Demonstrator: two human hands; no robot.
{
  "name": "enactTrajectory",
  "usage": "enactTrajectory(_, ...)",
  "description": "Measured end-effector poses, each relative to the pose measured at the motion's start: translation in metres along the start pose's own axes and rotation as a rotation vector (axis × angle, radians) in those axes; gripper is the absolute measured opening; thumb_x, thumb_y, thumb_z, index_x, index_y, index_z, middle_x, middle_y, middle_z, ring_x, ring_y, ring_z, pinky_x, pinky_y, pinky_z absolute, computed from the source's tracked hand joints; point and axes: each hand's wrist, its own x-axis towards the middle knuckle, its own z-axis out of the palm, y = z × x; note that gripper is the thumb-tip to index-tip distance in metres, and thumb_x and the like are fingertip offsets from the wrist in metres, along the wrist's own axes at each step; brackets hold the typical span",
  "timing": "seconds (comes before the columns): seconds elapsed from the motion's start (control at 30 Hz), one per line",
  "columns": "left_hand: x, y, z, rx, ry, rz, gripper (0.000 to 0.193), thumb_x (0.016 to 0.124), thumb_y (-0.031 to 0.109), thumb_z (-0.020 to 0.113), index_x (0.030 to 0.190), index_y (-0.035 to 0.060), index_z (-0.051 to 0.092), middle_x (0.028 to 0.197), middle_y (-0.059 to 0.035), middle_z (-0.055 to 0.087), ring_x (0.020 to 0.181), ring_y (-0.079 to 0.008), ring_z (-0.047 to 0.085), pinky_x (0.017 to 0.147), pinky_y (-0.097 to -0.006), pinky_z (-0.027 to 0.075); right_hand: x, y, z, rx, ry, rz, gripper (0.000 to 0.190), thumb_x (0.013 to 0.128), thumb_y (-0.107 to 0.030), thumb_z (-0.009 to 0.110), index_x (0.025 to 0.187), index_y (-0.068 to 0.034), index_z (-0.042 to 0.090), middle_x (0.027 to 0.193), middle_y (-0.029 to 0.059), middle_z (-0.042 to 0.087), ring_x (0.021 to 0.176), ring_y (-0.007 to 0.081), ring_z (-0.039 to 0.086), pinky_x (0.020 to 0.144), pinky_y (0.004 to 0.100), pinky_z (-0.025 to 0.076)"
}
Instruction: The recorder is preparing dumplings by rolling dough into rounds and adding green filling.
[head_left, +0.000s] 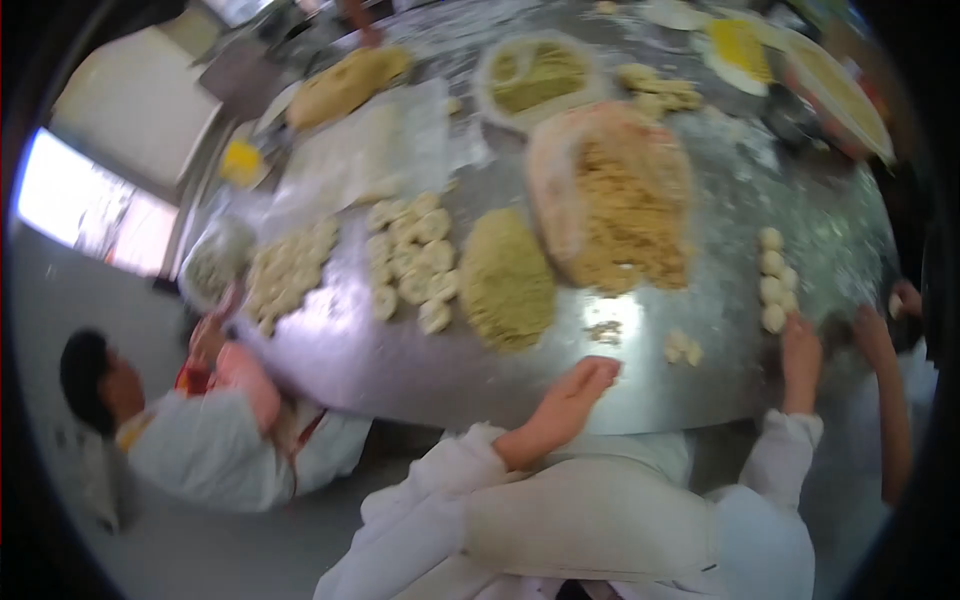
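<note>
My left hand (566, 405) hovers at the near edge of the round metal table, its fingers together and curled. Whether anything is inside it is hidden. Just beyond it lie some brown crumbs (604, 331). My right hand (801, 352) reaches to the near end of a short double row of pale dough balls (771, 264); its fingertips meet the last of them, and I cannot tell if they grip one. Between my hands sit a few small dough pieces (682, 348). Ahead are a mound of yellow-green filling (508, 281) and an open plastic bag (553, 195) of crumbly brown filling (634, 217).
Flattened dough pieces (412, 259) and smaller dough lumps (292, 262) lie left. A large dough mass (341, 86), a tub (487, 105) of green filling and more dough (656, 90) stand farther back. Co-workers' hands show left (206, 337), right (872, 334) and at the far edge.
</note>
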Motion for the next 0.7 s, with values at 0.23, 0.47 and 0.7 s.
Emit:
enactTrajectory(0.23,0.003,-0.033,-0.026,-0.112,0.134,-0.018,0.037,0.101,0.031,0.041,0.121,0.0020,0.051,0.115,-0.0105,0.059,0.103,-0.0197,0.058,0.090,-0.0326,0.047,-0.015,-0.064,-0.027,0.175,0.015,0.207,0.047,0.093,-0.048,0.044,0.105,-0.005,0.059,0.099,0.0207,0.065,0.094,0.0384,0.063,0.079,0.0494,0.048)
enactTrajectory(0.47,0.014,-0.028,-0.008,-0.032,0.040,-0.122,0.036,0.102,0.032,0.041,0.117,0.0015,0.053,0.114,-0.0115,0.060,0.102,-0.0198,0.059,0.087,-0.0312,0.047,-0.026,-0.040,-0.036,0.300,-0.005,0.203,0.051,0.093,-0.050,0.043,0.111,-0.005,0.056,0.097,0.0211,0.065,0.092,0.0384,0.063,0.079,0.0481,0.049)
enactTrajectory(0.7,0.020,-0.029,0.002,0.114,-0.044,-0.126,0.035,0.101,0.030,0.042,0.118,0.0014,0.052,0.114,-0.0115,0.060,0.101,-0.0185,0.059,0.086,-0.0307,0.048,-0.058,-0.042,-0.028,0.585,0.358,0.204,0.037,0.094,-0.038,0.049,0.110,-0.004,0.055,0.083,0.0206,0.065,0.079,0.0401,0.063,0.071,0.0483,0.049)
